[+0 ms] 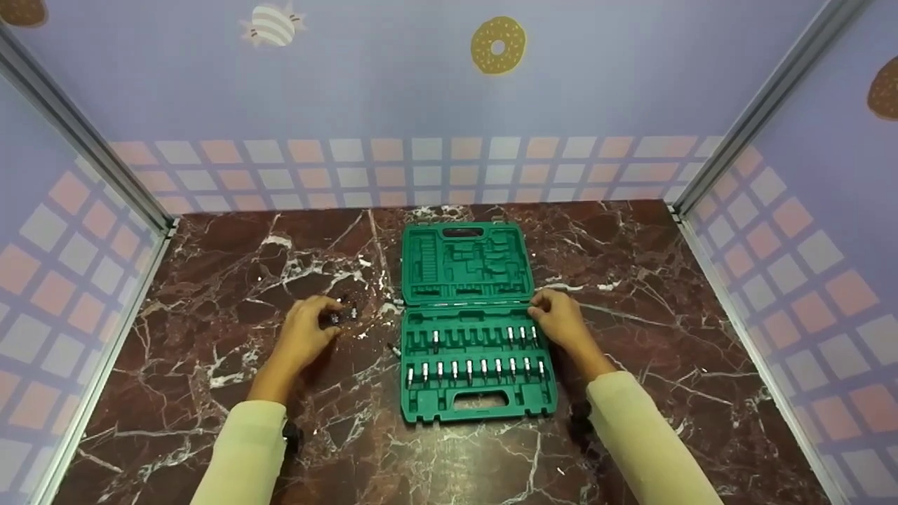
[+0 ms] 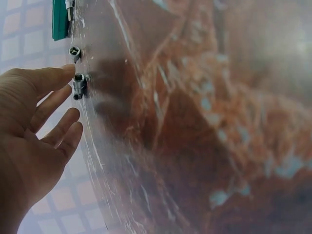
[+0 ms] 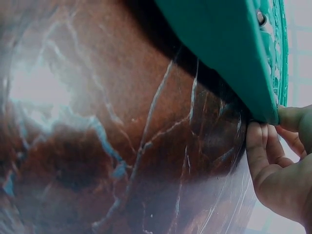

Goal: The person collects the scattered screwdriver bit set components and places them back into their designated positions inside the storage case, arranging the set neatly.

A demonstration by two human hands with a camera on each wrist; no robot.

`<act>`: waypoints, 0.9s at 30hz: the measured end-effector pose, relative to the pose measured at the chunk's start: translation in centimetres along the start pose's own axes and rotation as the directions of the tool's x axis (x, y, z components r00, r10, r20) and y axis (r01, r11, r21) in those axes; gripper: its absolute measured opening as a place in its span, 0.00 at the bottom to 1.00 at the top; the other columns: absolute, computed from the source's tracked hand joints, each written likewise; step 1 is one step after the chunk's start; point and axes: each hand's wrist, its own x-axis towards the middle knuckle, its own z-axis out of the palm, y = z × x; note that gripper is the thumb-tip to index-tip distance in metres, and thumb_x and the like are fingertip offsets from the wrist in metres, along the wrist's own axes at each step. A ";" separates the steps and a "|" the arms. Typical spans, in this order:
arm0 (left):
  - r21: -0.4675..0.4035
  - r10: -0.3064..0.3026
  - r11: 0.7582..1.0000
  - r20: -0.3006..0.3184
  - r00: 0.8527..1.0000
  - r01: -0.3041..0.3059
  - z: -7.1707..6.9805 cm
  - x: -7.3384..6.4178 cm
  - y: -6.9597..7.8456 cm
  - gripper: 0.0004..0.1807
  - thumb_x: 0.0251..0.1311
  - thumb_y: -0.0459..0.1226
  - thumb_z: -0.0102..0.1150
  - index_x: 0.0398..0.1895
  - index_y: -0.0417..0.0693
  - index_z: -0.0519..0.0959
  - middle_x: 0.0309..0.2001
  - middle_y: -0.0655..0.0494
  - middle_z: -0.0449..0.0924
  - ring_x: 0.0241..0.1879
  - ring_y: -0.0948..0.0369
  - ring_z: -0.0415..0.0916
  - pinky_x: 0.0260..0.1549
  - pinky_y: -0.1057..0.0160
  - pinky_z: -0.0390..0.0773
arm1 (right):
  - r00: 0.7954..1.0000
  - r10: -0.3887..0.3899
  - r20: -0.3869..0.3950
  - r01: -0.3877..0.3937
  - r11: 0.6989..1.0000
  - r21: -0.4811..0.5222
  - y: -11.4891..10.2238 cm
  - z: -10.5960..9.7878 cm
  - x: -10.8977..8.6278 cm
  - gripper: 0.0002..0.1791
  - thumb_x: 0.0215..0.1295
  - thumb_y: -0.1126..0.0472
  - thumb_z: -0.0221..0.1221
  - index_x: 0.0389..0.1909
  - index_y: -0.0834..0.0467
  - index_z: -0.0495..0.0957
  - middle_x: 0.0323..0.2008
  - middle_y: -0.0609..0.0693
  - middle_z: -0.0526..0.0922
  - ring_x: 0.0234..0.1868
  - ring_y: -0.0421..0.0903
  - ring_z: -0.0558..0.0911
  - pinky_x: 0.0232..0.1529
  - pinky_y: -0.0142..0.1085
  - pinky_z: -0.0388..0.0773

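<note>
Fingers (image 2: 54,105) of left hand (image 1: 306,328): half-bent, relaxed, gap visible btwn thumb and the rest, nothing held. Fingertips just beside a few loose sockets (image 2: 79,87) on the counter (image 1: 666,393); actual contact can't be confirmed. Min. two loose pcs seen in left wrist view; exact qty unclear.

Right hand (image 1: 563,319): fingers narrow, pinching edge of the green case (image 1: 428,403) on its R side, near the hinge line. Right wrist view agrees: fingertips on both sides of the case corner.

Case: on counter, R of loose sockets, opened out, lid (image 1: 491,263) toward back wall (image 1: 393,84), carry-handle cutout at each end. Lid interior moulded w/ recesses. Lower half carries seated sockets (image 1: 484,368) in two rows: front row approx. ten pcs; rear row one pc toward L, three at R end, vacant slots btwn. Metal pcs (image 1: 398,301) also noted at case's L edge; type not identifiable.

Surroundings: counter is dark red-brown marble pattern w/ white veining. Back wall lilac, doughnut print (image 1: 498,45) up top, pink/white checks below. Both forearms in pale sleeves (image 1: 649,435), dark item (image 1: 292,436) at left wrist.
</note>
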 end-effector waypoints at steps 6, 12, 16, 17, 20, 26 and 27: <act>0.002 -0.007 1.000 -0.002 1.000 0.007 -0.1 0.0 -0.3 0.20 0.52 0.24 0.71 0.50 0.38 0.82 0.52 0.40 0.84 0.57 0.40 0.74 0.64 0.39 0.70 | 1.000 0.007 -0.004 -0.007 1.000 -0.001 -0.1 0.0 -0.2 0.03 0.69 0.66 0.65 0.40 0.62 0.83 0.36 0.59 0.86 0.35 0.54 0.81 0.38 0.48 0.79; 0.000 -0.011 1.000 0.006 1.000 0.011 0.3 -0.1 -0.3 0.18 0.53 0.24 0.70 0.49 0.38 0.82 0.52 0.41 0.83 0.58 0.40 0.74 0.65 0.38 0.70 | 1.000 0.002 0.001 -0.002 1.000 0.000 -0.2 0.0 -0.1 0.04 0.69 0.66 0.65 0.41 0.62 0.83 0.36 0.59 0.87 0.36 0.55 0.82 0.40 0.50 0.79; 0.017 0.002 1.000 0.001 1.000 -0.002 0.6 -0.1 -0.3 0.16 0.54 0.26 0.71 0.47 0.38 0.83 0.50 0.41 0.83 0.55 0.42 0.74 0.63 0.39 0.71 | 1.000 0.011 0.011 -0.011 1.000 0.004 -0.2 -0.1 -0.1 0.04 0.69 0.66 0.65 0.41 0.62 0.83 0.36 0.59 0.86 0.36 0.54 0.82 0.39 0.49 0.79; 0.022 0.012 1.000 -0.002 1.000 -0.012 0.6 -0.1 -0.3 0.16 0.54 0.26 0.71 0.47 0.38 0.83 0.49 0.41 0.83 0.54 0.42 0.75 0.62 0.39 0.72 | 1.000 0.013 0.012 -0.013 1.000 0.005 -0.1 -0.1 -0.1 0.04 0.69 0.66 0.65 0.41 0.62 0.83 0.35 0.58 0.86 0.35 0.54 0.81 0.38 0.48 0.79; 0.030 0.022 0.999 -0.008 1.000 -0.022 0.9 0.0 -0.2 0.15 0.54 0.26 0.73 0.45 0.38 0.83 0.47 0.41 0.83 0.52 0.41 0.75 0.59 0.39 0.73 | 1.000 0.017 0.019 -0.018 1.000 0.013 -0.1 -0.1 -0.1 0.04 0.70 0.65 0.65 0.41 0.61 0.83 0.35 0.58 0.85 0.34 0.51 0.81 0.37 0.46 0.78; 0.043 0.041 0.998 -0.032 0.999 -0.040 1.3 0.3 -0.4 0.13 0.52 0.27 0.74 0.42 0.36 0.84 0.46 0.41 0.83 0.51 0.40 0.76 0.58 0.39 0.73 | 1.000 0.003 0.006 -0.003 1.000 0.006 -0.1 -0.1 -0.1 0.03 0.69 0.66 0.65 0.40 0.62 0.83 0.33 0.56 0.85 0.33 0.51 0.80 0.37 0.45 0.77; 0.048 0.044 0.998 -0.034 0.998 -0.042 1.3 0.4 -0.5 0.13 0.52 0.28 0.75 0.41 0.36 0.85 0.46 0.41 0.83 0.51 0.40 0.76 0.58 0.39 0.73 | 1.000 0.002 0.002 -0.002 1.000 0.004 -0.1 -0.1 -0.1 0.03 0.69 0.66 0.65 0.39 0.62 0.83 0.32 0.56 0.85 0.32 0.51 0.80 0.37 0.45 0.77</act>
